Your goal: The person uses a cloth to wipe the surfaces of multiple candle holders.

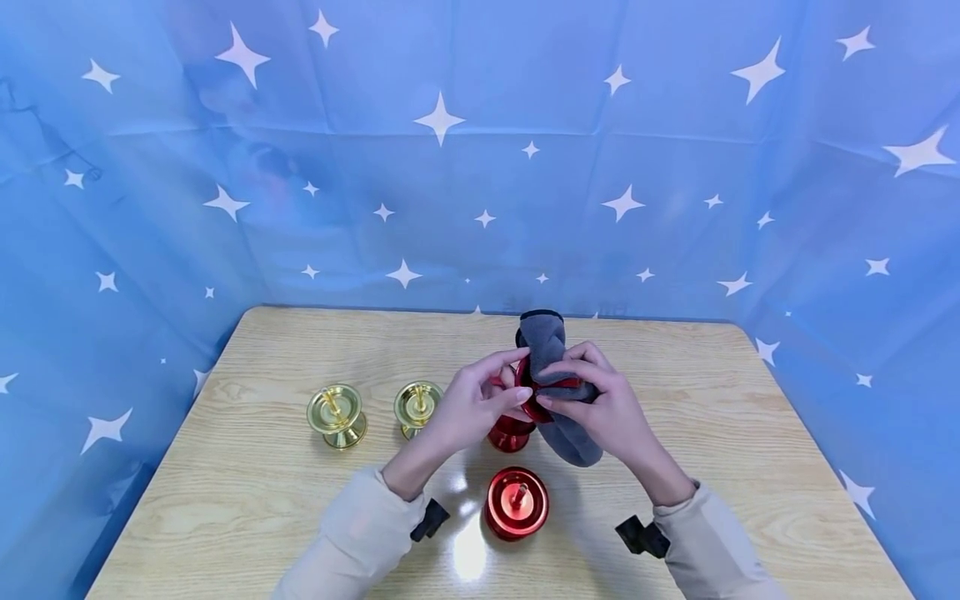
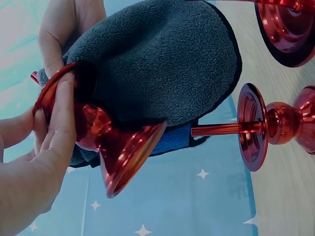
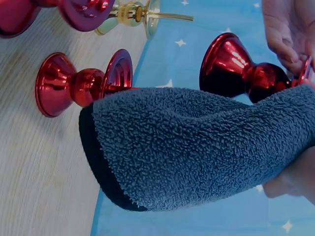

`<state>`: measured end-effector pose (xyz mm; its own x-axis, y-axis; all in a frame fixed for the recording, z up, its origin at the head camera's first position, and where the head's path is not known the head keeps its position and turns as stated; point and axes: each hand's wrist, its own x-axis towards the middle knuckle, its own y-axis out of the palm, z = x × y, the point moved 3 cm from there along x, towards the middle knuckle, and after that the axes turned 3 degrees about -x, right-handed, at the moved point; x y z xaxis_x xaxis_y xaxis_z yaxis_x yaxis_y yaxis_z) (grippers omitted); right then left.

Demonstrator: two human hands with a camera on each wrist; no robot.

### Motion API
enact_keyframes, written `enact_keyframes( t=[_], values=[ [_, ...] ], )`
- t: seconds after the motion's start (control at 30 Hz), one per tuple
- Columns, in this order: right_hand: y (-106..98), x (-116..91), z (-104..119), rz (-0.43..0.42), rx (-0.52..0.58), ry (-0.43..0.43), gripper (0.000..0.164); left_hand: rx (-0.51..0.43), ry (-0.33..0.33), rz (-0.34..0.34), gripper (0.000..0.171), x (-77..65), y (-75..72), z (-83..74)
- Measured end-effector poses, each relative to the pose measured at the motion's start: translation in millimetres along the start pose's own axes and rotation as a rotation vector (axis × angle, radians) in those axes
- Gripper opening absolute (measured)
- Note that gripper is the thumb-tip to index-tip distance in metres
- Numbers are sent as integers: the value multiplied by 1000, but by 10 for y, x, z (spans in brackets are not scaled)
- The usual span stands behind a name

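My left hand [image 1: 471, 402] grips a shiny red candle holder [image 2: 120, 152] by its dished rim, with the flared foot tilted out in the left wrist view. My right hand [image 1: 603, 398] pinches a dark grey fleecy cloth [image 3: 197, 152] with black edging. Part of the cloth is tucked against the holder's dish, between the two hands, and the rest hangs below and stands up above the right fingers. The cloth hides much of the dish and of the right fingers in the wrist views.
Two more red candle holders stand upright on the wooden table [image 1: 675, 517]: one in front [image 1: 517, 505], another [image 1: 510, 437] partly behind the hands. Two gold candle holders [image 1: 337, 421] stand to the left. A blue star-printed curtain [image 1: 480, 167] surrounds the table.
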<state>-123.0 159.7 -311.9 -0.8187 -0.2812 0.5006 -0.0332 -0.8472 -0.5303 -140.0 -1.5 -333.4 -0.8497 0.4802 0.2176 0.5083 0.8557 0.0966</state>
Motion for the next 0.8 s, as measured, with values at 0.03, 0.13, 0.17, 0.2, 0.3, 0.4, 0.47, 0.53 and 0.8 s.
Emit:
enact_keyframes(
  t=[0.03, 0.13, 0.17, 0.2, 0.3, 0.4, 0.47, 0.53, 0.8],
  values=[
    [-4, -3, -28, 1, 13, 12, 28, -14, -15, -6, 46, 2, 2, 4],
    [-3, -22, -140, 4, 43, 47, 27, -42, -68, -33, 46, 3, 10, 20],
    [-1, -25, -164, 5, 48, 50, 27, -40, -79, -45, 46, 2, 11, 27],
    [-2, -28, -179, 7, 53, 59, 26, -34, -88, -59, 45, 1, 12, 33],
    [-3, -30, -191, 12, 58, 65, 26, -4, -88, -103, 41, 0, 15, 40],
    [-18, -30, -180, 16, 59, 69, 26, 12, -77, -144, 38, 3, 21, 34],
    [-33, -27, -168, 16, 54, 64, 27, 9, -68, -161, 38, 8, 28, 28],
    [-54, -22, -151, 14, 48, 55, 28, 9, -60, -172, 37, 14, 32, 25],
    [-120, -5, -107, 28, 43, 60, 27, 32, -58, -205, 35, 35, 36, 35]
  ],
)
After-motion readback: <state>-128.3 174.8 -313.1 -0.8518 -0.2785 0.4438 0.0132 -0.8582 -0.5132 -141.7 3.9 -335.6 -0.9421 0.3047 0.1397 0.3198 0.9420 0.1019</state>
